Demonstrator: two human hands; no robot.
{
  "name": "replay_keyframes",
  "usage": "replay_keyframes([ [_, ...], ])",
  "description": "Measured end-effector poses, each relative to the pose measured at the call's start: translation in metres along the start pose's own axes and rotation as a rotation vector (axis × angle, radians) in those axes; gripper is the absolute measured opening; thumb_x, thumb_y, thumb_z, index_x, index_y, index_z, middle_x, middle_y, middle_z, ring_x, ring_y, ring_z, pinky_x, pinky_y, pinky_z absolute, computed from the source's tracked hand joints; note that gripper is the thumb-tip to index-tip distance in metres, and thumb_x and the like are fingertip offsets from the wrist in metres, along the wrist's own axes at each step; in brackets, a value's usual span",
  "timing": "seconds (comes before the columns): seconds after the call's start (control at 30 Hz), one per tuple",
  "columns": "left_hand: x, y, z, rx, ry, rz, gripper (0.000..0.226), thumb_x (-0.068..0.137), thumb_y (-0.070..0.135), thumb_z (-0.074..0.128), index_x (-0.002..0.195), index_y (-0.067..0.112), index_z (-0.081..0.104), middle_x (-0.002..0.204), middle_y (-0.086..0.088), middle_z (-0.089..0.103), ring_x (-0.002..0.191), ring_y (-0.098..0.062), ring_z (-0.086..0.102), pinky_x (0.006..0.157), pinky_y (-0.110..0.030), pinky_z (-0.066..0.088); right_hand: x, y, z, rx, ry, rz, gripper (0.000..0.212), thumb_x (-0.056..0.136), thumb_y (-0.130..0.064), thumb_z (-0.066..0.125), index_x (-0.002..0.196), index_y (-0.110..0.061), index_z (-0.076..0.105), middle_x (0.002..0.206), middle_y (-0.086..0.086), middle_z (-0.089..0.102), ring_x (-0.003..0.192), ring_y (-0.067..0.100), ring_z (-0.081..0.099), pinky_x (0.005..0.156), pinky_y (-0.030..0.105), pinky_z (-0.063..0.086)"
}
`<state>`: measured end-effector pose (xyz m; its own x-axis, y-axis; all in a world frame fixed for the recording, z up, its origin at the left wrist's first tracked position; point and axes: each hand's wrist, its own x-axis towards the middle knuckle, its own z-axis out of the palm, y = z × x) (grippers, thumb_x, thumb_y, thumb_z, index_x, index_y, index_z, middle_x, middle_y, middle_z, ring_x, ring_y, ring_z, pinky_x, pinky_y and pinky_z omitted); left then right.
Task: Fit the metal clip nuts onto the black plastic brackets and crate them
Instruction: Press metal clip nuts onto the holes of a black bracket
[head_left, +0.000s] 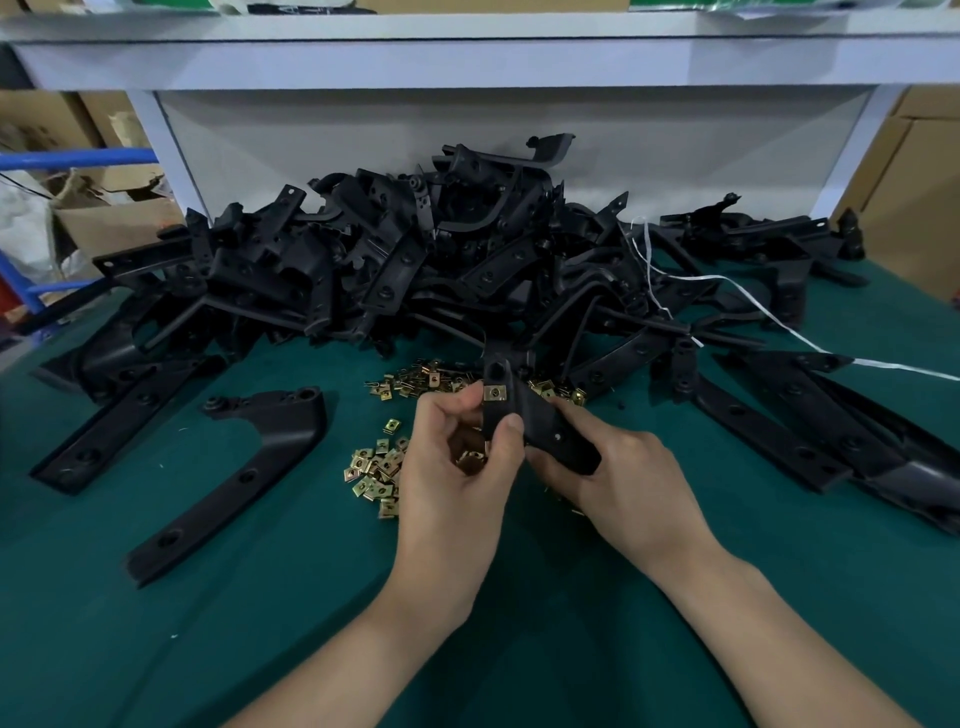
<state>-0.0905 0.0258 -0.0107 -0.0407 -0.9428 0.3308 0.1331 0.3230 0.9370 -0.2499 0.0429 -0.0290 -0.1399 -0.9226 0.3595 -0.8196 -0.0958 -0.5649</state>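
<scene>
At frame centre, the left hand (457, 467) pinches a clip nut (494, 393) against the bracket (540, 421) edge, and the right hand (618, 478) grips the bracket's lower end. The nut should probably be pushed on squarely until the holes align. Loose nuts (376, 467) lie underneath.

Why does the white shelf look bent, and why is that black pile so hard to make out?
Head view: the wide-angle lens bows the white shelf and splays its uprights; lighting is dim and flat, so the bracket pile merges into one dark mass; the clip nut on the held bracket is fairly sharp.
</scene>
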Motion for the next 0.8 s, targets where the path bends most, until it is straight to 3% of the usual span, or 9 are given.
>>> replay_keyframes([
  [0.37, 0.0025, 0.0, -0.0006, 0.014, -0.014, 0.021, 0.023, 0.093, 0.019, 0.071, 0.103, 0.038, 0.063, 0.069, 0.021, 0.052, 0.063, 0.002, 0.047, 0.062, -0.009, 0.04, -0.0006, -0.0015, -0.0002, -0.054, 0.066, -0.037, 0.053, 0.084, -0.066, 0.05, 0.132, -0.046, 0.043, 0.079, -0.013, 0.069, 0.072, 0.014, 0.065, 0.061, 0.036, 0.053],
  [0.53, -0.001, 0.0016, 0.0002, 0.015, -0.043, -0.017, 0.026, 0.094, 0.027, 0.067, 0.117, 0.04, 0.061, 0.084, 0.018, 0.065, 0.074, 0.003, 0.058, 0.068, -0.009, 0.045, -0.0013, -0.0023, -0.0025, -0.058, 0.101, -0.036, 0.051, 0.081, -0.07, 0.044, 0.128, -0.049, 0.042, 0.08, -0.017, 0.068, 0.072, 0.008, 0.063, 0.059, 0.033, 0.052],
  [0.8, -0.0013, 0.0024, -0.0011, 0.069, -0.044, -0.033, 0.027, 0.096, 0.026, 0.066, 0.12, 0.037, 0.061, 0.093, 0.021, 0.071, 0.078, 0.003, 0.064, 0.067, -0.006, 0.045, -0.0007, -0.0029, -0.0027, -0.076, 0.051, -0.004, 0.051, 0.083, -0.066, 0.053, 0.13, -0.049, 0.043, 0.074, -0.023, 0.058, 0.071, 0.007, 0.063, 0.06, 0.03, 0.051],
])
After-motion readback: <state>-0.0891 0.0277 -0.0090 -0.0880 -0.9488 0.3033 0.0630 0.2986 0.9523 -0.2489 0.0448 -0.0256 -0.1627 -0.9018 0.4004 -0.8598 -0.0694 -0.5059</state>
